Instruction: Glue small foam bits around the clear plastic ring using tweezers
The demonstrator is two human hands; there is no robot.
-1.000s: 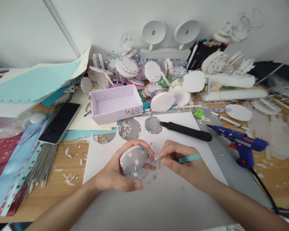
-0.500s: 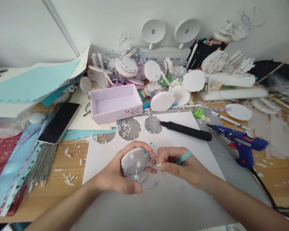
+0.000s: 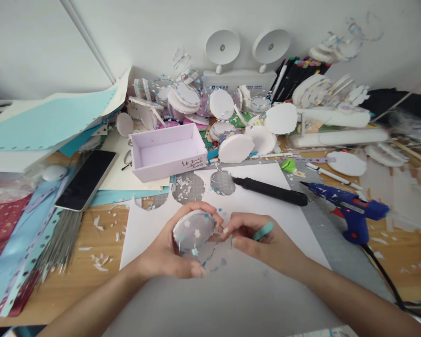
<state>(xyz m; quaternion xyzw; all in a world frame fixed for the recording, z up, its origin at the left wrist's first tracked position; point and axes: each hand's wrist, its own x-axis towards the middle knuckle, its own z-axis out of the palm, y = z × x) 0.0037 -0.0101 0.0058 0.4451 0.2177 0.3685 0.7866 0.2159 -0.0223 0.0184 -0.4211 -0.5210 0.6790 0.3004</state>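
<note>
My left hand (image 3: 173,255) is curled around a round white disc (image 3: 193,230), held tilted above the white sheet. Small white and pale-blue stars dot the disc, and a thin wire with stars on it (image 3: 210,258) loops off its lower right side. Close by on the right, my right hand (image 3: 254,238) has its thumb and forefinger pinched at a tiny white star (image 3: 225,230). A teal strip (image 3: 264,231) pokes out from among the curled fingers of that hand. The exact contact at the fingertips is too small to make out.
A white sheet (image 3: 150,234) with round cutouts lies under my hands. Beyond are a black pen-like tool (image 3: 272,191), a lilac box (image 3: 170,154) and piled white discs (image 3: 235,148). A blue glue gun (image 3: 351,206) with its cord sits right, a phone (image 3: 86,180) left.
My left hand and the disc have shifted slightly left and up. The right fingertips have come in left, closer to the disc, with the tiny star and the teal strip.
</note>
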